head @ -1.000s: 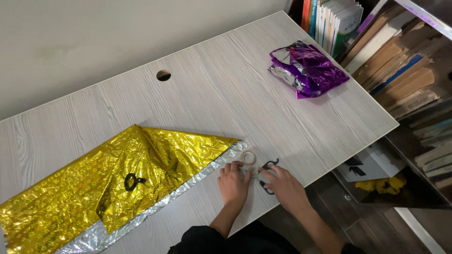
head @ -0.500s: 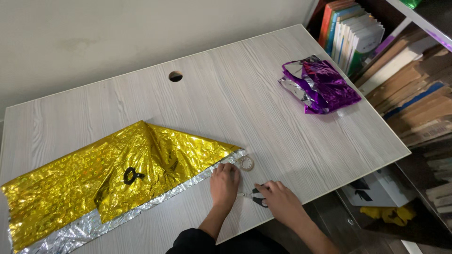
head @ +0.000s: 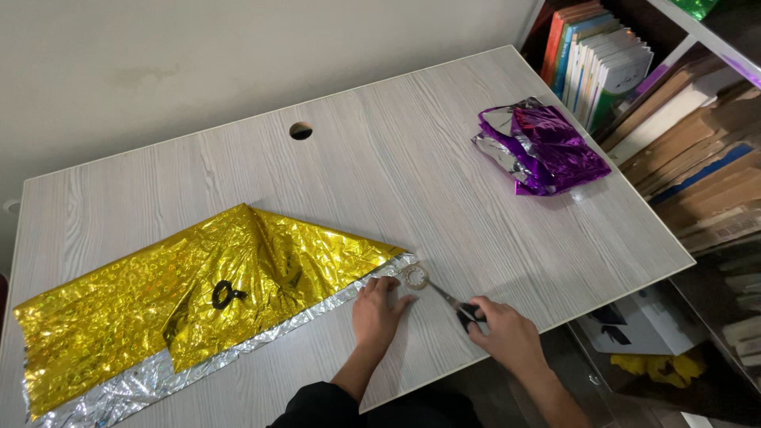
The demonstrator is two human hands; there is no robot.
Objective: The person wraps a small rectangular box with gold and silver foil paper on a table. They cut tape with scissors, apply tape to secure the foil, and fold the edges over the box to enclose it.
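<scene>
My right hand (head: pixel 509 337) grips the black handles of a pair of scissors (head: pixel 456 304), whose blades point up-left toward a small clear tape roll (head: pixel 414 277). My left hand (head: pixel 377 311) rests flat on the desk, fingertips at the silver edge of a folded gold foil sheet (head: pixel 182 296). That sheet lies across the left half of the white wood-grain desk (head: pixel 396 170). A second small black pair of scissors (head: pixel 226 294) lies on the gold foil.
A crumpled purple foil bundle (head: pixel 543 146) lies near the desk's right edge. A cable hole (head: pixel 300 131) sits near the back edge. Bookshelves (head: pixel 674 103) with upright books and stacked cardboard stand to the right. White and yellow items (head: pixel 646 341) lie on the floor below.
My right hand took hold of the scissors' handles and drew back toward the front edge, blades now aimed at the tape roll. My left hand stayed by the foil's edge. The view shifted slightly.
</scene>
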